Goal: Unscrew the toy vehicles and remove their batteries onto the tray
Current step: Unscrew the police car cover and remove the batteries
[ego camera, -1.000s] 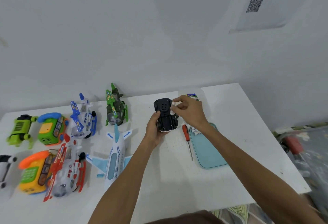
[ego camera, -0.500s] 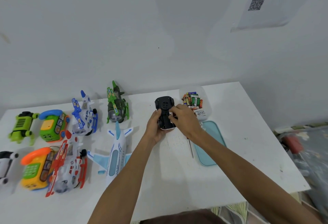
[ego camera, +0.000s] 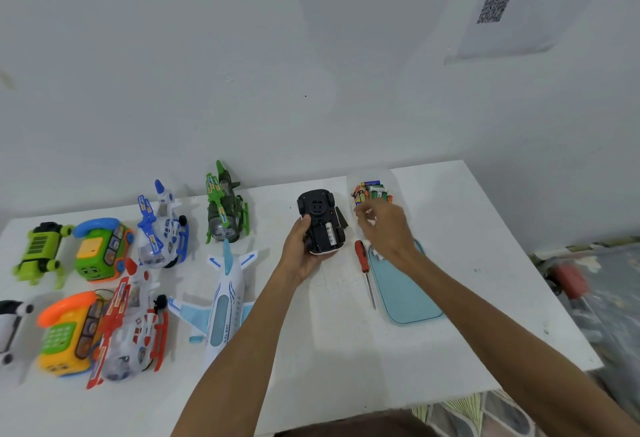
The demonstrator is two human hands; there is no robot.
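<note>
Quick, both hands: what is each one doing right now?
Left hand: grips the upturned car.
Right hand: fingers curled and blurred; cannot tell whether it holds anything.

Bright, even light, soft shadows; wide-angle bending at edges, right hand (ego camera: 381, 228) motion-blurred.

Left on table (ego camera: 346, 350): toys (ego camera: 162, 228) in rows. Right of car (ego camera: 320, 225): screwdriver (ego camera: 363, 263), then tray (ego camera: 405, 294). Behind tray: batteries (ego camera: 372, 191).
</note>
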